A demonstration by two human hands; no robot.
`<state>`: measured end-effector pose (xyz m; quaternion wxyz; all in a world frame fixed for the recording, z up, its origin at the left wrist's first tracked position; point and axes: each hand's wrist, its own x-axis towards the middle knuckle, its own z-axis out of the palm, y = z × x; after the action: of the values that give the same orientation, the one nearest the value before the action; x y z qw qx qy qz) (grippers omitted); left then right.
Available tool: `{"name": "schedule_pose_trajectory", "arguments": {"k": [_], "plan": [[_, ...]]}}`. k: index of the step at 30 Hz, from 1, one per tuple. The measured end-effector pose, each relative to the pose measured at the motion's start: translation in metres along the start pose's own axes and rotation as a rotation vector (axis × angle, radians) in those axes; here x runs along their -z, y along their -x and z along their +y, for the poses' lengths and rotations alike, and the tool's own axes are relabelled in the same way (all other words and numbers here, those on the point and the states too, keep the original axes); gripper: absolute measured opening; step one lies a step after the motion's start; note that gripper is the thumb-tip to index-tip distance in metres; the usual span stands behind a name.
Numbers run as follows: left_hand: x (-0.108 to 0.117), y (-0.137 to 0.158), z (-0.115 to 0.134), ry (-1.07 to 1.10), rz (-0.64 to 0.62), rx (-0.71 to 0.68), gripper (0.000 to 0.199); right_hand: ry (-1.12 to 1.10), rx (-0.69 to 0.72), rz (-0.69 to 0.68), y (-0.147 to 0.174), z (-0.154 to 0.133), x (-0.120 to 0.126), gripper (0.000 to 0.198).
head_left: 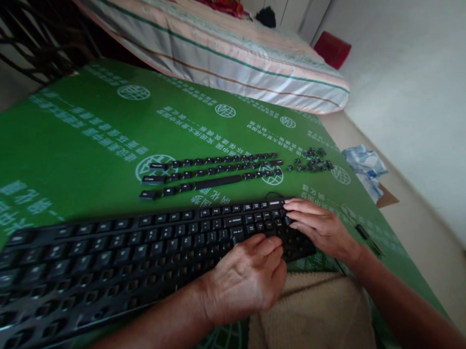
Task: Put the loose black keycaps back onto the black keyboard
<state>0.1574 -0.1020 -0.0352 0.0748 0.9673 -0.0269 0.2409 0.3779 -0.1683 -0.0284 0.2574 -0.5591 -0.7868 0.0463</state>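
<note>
A long black keyboard (139, 244) lies across the near side of the green table, its upper rows capped and its lower rows showing bare sockets. Over the number pad's left part, my left hand (253, 270) is closed with curled fingers; whatever is in them is hidden. My right hand (321, 225) reaches over the keyboard's far right corner, fingers stretched out and touching the number pad. Beyond the keyboard, loose black keycaps (213, 170) are laid out in three rows, including a long space bar (218, 182). A scattered cluster of small keycaps (314, 161) lies right of them.
The green table (82, 129) carries white printing. A slim dark tool (367, 237) rests near its right edge. Behind stands a bed with a striped cover (228, 52). Brown cloth (314, 314) is beneath my hands. Crumpled bluish material (364, 165) lies on the floor at right.
</note>
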Motion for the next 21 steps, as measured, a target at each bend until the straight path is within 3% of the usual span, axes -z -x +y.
{"name": "schedule_pose_trajectory", "arguments": {"k": [21], "plan": [[-0.0024, -0.0003, -0.0032, 0.009, -0.023, -0.002, 0.022, 0.113, 0.085, -0.098, -0.0024, 0.001, 0.0032, 0.018]]}}
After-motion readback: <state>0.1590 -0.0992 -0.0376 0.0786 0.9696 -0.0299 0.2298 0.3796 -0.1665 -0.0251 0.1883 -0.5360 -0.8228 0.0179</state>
